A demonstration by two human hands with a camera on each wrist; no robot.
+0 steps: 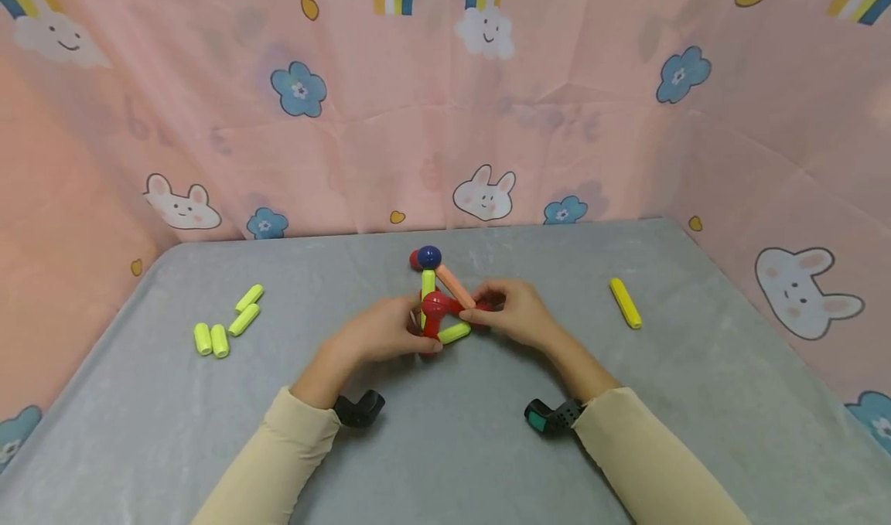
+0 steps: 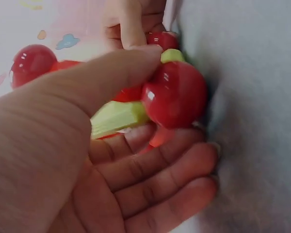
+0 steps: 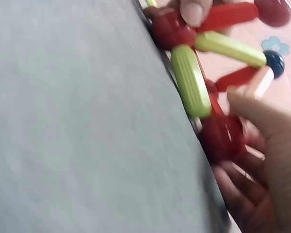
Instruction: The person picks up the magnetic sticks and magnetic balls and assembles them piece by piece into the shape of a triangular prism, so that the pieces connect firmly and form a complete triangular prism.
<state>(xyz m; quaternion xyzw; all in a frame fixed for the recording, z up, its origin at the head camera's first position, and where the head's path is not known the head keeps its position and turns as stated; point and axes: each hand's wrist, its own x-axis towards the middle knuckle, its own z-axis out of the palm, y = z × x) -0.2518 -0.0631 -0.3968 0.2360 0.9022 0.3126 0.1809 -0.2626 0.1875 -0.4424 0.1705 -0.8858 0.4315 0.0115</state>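
Between the two hands stands a toy frame of balls and rods. It has a red ball [image 1: 437, 304] at its top front, a dark blue ball [image 1: 429, 257] at the back, an orange rod [image 1: 455, 286] and a yellow-green rod [image 1: 455, 332] low in front. My left hand [image 1: 383, 329] grips the lower left red ball [image 2: 177, 94], thumb over it and fingers beneath. At the other end of that low rod, my right hand [image 1: 518, 312] holds the lower right red ball [image 3: 223, 138] with thumb and curled fingers. The fingers partly hide both balls.
Several loose yellow-green rods [image 1: 220, 341] lie on the grey cloth [image 1: 445, 448] at the left. One yellow rod [image 1: 626, 303] lies at the right. Behind the table hangs a pink printed curtain [image 1: 390, 146].
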